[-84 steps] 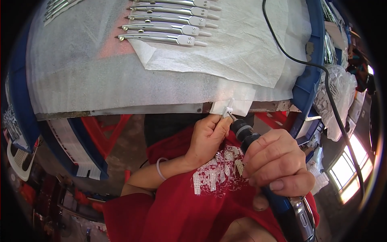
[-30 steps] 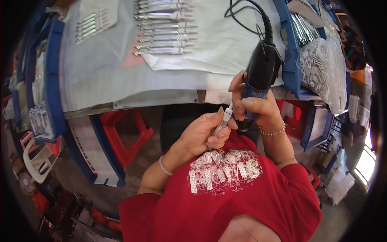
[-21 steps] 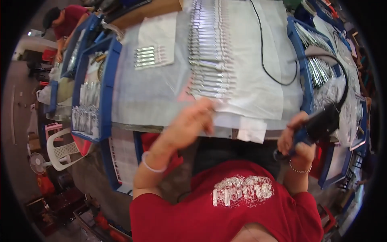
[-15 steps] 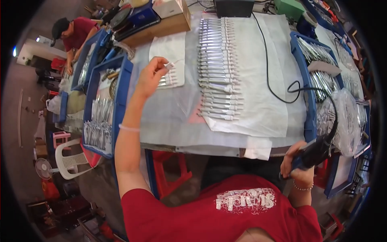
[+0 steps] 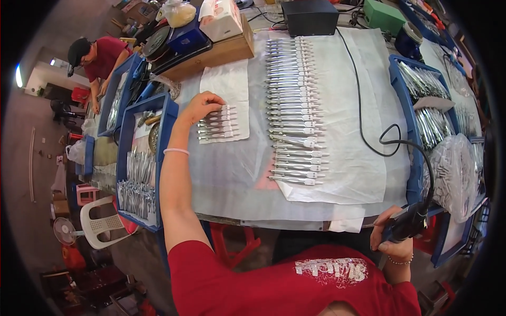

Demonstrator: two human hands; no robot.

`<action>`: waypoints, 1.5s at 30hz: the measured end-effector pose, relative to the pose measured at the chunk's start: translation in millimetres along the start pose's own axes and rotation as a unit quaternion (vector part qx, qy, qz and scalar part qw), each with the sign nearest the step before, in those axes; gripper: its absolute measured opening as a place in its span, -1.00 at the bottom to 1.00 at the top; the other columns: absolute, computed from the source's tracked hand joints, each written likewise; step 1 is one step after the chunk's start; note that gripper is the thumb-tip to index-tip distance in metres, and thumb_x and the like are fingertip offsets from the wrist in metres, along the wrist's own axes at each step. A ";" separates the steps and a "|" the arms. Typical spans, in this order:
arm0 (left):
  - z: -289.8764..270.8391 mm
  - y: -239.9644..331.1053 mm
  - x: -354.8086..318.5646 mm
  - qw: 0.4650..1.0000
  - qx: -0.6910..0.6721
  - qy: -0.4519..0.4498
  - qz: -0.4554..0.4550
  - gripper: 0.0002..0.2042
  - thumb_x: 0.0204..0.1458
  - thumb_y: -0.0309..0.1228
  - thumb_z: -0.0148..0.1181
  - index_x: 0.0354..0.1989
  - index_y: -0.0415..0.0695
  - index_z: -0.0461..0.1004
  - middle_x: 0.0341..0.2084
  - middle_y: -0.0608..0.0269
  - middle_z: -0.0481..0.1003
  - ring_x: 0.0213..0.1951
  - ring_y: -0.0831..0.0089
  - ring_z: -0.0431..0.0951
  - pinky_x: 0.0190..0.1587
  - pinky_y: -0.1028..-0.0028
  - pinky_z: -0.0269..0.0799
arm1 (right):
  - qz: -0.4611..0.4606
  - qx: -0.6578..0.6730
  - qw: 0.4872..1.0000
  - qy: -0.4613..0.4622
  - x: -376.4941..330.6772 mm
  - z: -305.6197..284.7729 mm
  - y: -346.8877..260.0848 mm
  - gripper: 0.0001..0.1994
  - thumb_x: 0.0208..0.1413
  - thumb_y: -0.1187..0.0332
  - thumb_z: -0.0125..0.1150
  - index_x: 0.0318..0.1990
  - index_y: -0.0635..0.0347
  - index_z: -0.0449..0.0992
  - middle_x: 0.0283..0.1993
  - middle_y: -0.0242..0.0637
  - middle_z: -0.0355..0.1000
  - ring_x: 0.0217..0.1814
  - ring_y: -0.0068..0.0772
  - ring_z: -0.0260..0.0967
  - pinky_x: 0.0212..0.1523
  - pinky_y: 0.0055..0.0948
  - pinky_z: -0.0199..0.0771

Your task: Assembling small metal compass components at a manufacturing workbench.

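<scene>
My left hand [image 5: 204, 107] is at the top end of a short row of slim silver rods [image 5: 224, 132], which look like spade drill bits with pale flat heads and thin tips. Its fingers are pinched over the topmost rod, largely covering it. This row lies on a small white sheet [image 5: 224, 78]. To its right, a long row of like rods [image 5: 295, 113] runs down a larger white cloth. My right hand [image 5: 390, 239] grips a black corded handheld tool [image 5: 407, 224] beyond the table's front edge at right; its working end cannot be made out.
Blue trays [image 5: 173, 113] of metal rods stand at left, and another blue tray [image 5: 396, 87] at right holds bundles and a plastic bag [image 5: 454, 176]. A black cord [image 5: 359, 100] crosses the cloth below a black box [image 5: 310, 17]. Another person [image 5: 103, 60] works at far left.
My left hand has gone from holding a pale-headed rod above the short row to resting down at its top. The view has shifted; my right hand still holds the tool.
</scene>
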State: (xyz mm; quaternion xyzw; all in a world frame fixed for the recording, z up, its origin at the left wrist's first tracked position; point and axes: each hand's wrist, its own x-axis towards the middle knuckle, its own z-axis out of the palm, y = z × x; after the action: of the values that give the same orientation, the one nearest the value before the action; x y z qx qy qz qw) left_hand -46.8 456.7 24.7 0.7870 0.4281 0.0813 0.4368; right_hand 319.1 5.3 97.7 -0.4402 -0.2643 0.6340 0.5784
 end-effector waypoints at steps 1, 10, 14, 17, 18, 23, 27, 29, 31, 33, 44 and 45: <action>-0.8 -1.5 -1.3 0.999 0.038 0.027 0.014 -0.87 -0.08 -0.51 0.22 -0.33 -0.16 0.59 -0.39 0.31 0.47 -0.30 0.53 0.45 -0.20 0.56 0.36 | 0.007 -0.001 1.000 0.000 2.6 1.9 -0.3 -0.49 -0.39 0.50 0.45 -0.20 0.40 0.34 -0.60 -0.18 0.40 -0.59 -0.48 0.38 -0.55 -0.59 0.33; 4.9 12.3 -19.1 0.975 0.121 0.131 0.130 -0.83 -0.02 -0.51 0.14 -0.23 -0.16 0.56 -0.30 0.24 0.46 -0.19 0.43 0.45 -0.11 0.53 0.32 | 0.008 -0.012 1.000 0.014 -11.2 1.6 0.3 -0.47 -0.42 0.49 0.46 -0.19 0.38 0.36 -0.57 -0.22 0.40 -0.60 -0.53 0.34 -0.55 -0.64 0.26; 49.5 61.8 -31.8 0.978 0.056 0.126 0.158 -0.84 -0.02 -0.58 0.11 -0.25 -0.20 0.54 -0.33 0.20 0.48 -0.23 0.36 0.49 -0.15 0.51 0.37 | 0.010 -0.004 1.000 0.016 -14.8 0.1 -0.5 -0.47 -0.40 0.49 0.46 -0.18 0.38 0.35 -0.57 -0.23 0.39 -0.60 -0.53 0.34 -0.56 -0.63 0.26; 94.5 108.2 -44.2 0.960 0.065 0.043 0.269 -0.87 -0.04 -0.59 0.12 -0.29 -0.21 0.51 -0.35 0.17 0.49 -0.24 0.29 0.50 -0.17 0.45 0.39 | 0.009 -0.030 0.999 -0.012 -21.1 -1.0 -0.4 -0.49 -0.39 0.53 0.44 -0.17 0.37 0.37 -0.55 -0.25 0.38 -0.56 -0.56 0.34 -0.54 -0.65 0.25; 109.1 112.2 -43.2 0.951 0.100 0.021 0.291 -0.83 -0.04 -0.60 0.13 -0.24 -0.22 0.50 -0.32 0.17 0.48 -0.24 0.31 0.49 -0.15 0.46 0.38 | 0.015 -0.026 0.999 -0.018 -23.2 0.1 0.2 -0.49 -0.40 0.55 0.44 -0.17 0.36 0.38 -0.54 -0.26 0.38 -0.54 -0.57 0.33 -0.53 -0.65 0.24; 150.7 124.4 -35.3 0.932 0.140 -0.016 0.333 -0.82 -0.10 -0.51 0.21 -0.27 -0.16 0.51 -0.40 0.14 0.45 -0.30 0.17 0.46 -0.22 0.32 0.39 | 0.026 -0.035 0.999 -0.030 -30.2 5.3 -0.4 -0.50 -0.40 0.54 0.43 -0.19 0.38 0.36 -0.58 -0.20 0.39 -0.59 -0.51 0.35 -0.56 -0.63 0.27; 164.9 126.9 -30.6 0.929 0.161 -0.018 0.334 -0.80 -0.15 -0.45 0.26 -0.30 -0.13 0.50 -0.44 0.16 0.42 -0.29 0.16 0.44 -0.23 0.26 0.37 | 0.036 -0.048 0.998 -0.021 -38.1 4.2 -2.7 -0.51 -0.41 0.54 0.43 -0.21 0.37 0.38 -0.58 -0.20 0.40 -0.58 -0.53 0.35 -0.55 -0.64 0.27; 169.4 130.0 -31.1 0.928 0.170 -0.020 0.330 -0.80 -0.16 -0.44 0.26 -0.31 -0.13 0.49 -0.43 0.17 0.41 -0.27 0.16 0.43 -0.21 0.26 0.36 | 0.053 -0.049 0.997 -0.011 -42.0 4.1 -4.2 -0.53 -0.43 0.56 0.44 -0.22 0.33 0.42 -0.56 -0.26 0.40 -0.54 -0.60 0.33 -0.51 -0.66 0.23; 170.7 132.8 -29.0 0.932 0.184 -0.041 0.309 -0.82 -0.16 -0.43 0.26 -0.35 -0.12 0.45 -0.39 0.19 0.41 -0.23 0.18 0.42 -0.19 0.27 0.34 | 0.046 -0.045 0.998 -0.011 -43.2 4.8 -3.8 -0.54 -0.43 0.56 0.44 -0.24 0.33 0.43 -0.56 -0.27 0.40 -0.53 -0.61 0.34 -0.51 -0.66 0.24; 171.7 135.2 -28.1 0.929 0.201 -0.046 0.307 -0.82 -0.16 -0.42 0.26 -0.38 -0.12 0.43 -0.39 0.20 0.41 -0.22 0.19 0.41 -0.19 0.26 0.33 | 0.052 -0.046 0.998 -0.010 -44.5 6.3 -4.9 -0.55 -0.44 0.57 0.44 -0.24 0.33 0.44 -0.55 -0.28 0.40 -0.52 -0.62 0.34 -0.50 -0.66 0.25; 178.5 144.3 -61.2 0.956 0.013 0.115 0.271 -0.87 -0.08 -0.59 0.19 -0.33 -0.25 0.43 -0.50 0.17 0.44 -0.40 0.33 0.49 -0.33 0.45 0.41 | 0.011 -0.052 0.998 -0.030 -45.0 2.3 -2.9 -0.51 -0.40 0.57 0.40 -0.20 0.42 0.36 -0.64 -0.07 0.40 -0.71 -0.50 0.30 -0.71 -0.63 0.21; 180.9 156.9 -72.0 0.944 -0.026 0.162 0.286 -0.88 -0.04 -0.61 0.17 -0.30 -0.27 0.44 -0.50 0.19 0.43 -0.42 0.41 0.49 -0.35 0.50 0.41 | -0.005 -0.063 0.998 -0.016 -44.9 4.0 -3.5 -0.50 -0.42 0.54 0.41 -0.20 0.42 0.35 -0.64 -0.08 0.40 -0.70 -0.49 0.30 -0.70 -0.62 0.22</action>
State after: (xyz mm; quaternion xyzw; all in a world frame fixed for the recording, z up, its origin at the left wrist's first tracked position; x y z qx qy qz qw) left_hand 93.9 251.8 51.7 0.8409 0.2476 0.3404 0.3402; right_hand 314.9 -36.7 113.9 -0.4643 -0.3151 0.6203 0.5481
